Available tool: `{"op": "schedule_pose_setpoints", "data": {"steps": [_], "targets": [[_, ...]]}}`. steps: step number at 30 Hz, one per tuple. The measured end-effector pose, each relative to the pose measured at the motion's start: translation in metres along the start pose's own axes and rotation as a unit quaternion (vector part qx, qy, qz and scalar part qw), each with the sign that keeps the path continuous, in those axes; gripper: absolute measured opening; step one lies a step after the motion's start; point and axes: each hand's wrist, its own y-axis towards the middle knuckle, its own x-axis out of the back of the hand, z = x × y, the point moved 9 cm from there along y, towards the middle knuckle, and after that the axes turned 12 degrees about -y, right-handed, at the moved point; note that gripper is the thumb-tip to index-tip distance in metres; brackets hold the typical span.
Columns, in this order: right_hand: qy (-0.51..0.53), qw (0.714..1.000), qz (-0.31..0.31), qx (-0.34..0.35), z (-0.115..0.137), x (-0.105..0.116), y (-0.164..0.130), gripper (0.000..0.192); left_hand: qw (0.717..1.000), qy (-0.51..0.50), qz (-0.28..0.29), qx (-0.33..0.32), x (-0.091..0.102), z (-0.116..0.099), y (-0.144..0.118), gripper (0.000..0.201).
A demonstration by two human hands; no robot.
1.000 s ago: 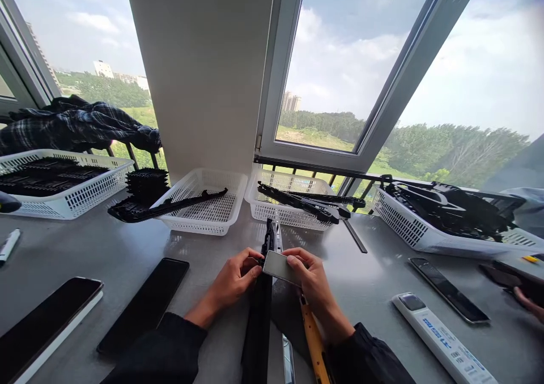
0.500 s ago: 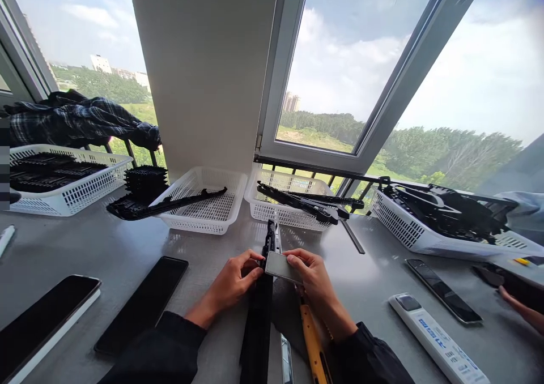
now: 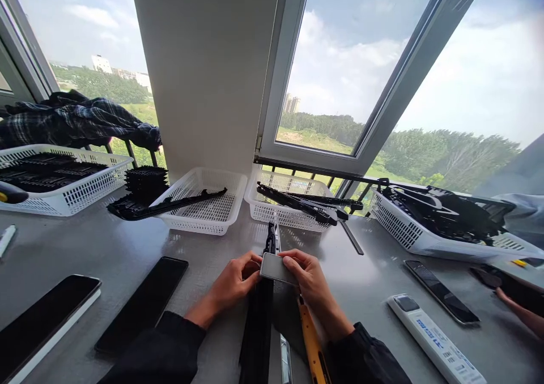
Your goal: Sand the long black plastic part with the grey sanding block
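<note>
We are at the fitting step, as we judge it: our left hand (image 3: 233,279) pinches the long black plastic strip (image 3: 260,316) that lies lengthwise on the grey tabletop (image 3: 127,248) right in front of us, fingertips closed on its edge, while our right hand (image 3: 312,279) is clamped on a small flat grey metal plate (image 3: 275,268) held across the strip's top, thumb and forefinger gripping its right end. The plate touches the strip, though we cannot tell whether it is seated. The next move calls for keeping the plate square to the strip and pressing evenly, the left hand steadying. Just beside our right wrist lies an orange-handled tool (image 3: 312,344). The white remote control (image 3: 436,338) to the right bears blue lettering, too blurred to read; we see no other writing.
</note>
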Motion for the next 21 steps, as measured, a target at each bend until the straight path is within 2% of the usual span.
{"op": "schedule_pose_setpoints", "data": {"steps": [3,7,11,13,18,21], "targets": [[-0.016,1.0,0.001,0.001,-0.002,-0.003,0.002,0.054,1.0,0.016,0.004,0.0,-0.003,-0.003,0.0,0.032],[-0.003,1.0,-0.025,-0.014,-0.009,0.004,0.003,0.056,0.999,0.035,-0.022,-0.003,-0.001,-0.005,-0.002,0.025],[-0.006,1.0,0.009,-0.007,-0.005,-0.003,0.0,0.055,0.999,-0.034,-0.031,-0.012,-0.001,-0.004,-0.003,0.031],[-0.007,1.0,0.021,0.009,0.0,-0.007,-0.002,0.055,0.996,-0.082,-0.035,0.0,-0.001,0.001,-0.003,0.04],[-0.008,1.0,-0.002,0.024,0.003,-0.003,-0.001,0.054,0.984,-0.169,-0.032,0.051,-0.003,0.012,-0.004,0.089],[-0.016,0.999,-0.02,0.023,-0.002,0.001,0.001,0.053,0.979,-0.196,-0.011,0.057,-0.007,0.011,-0.006,0.088]]}}
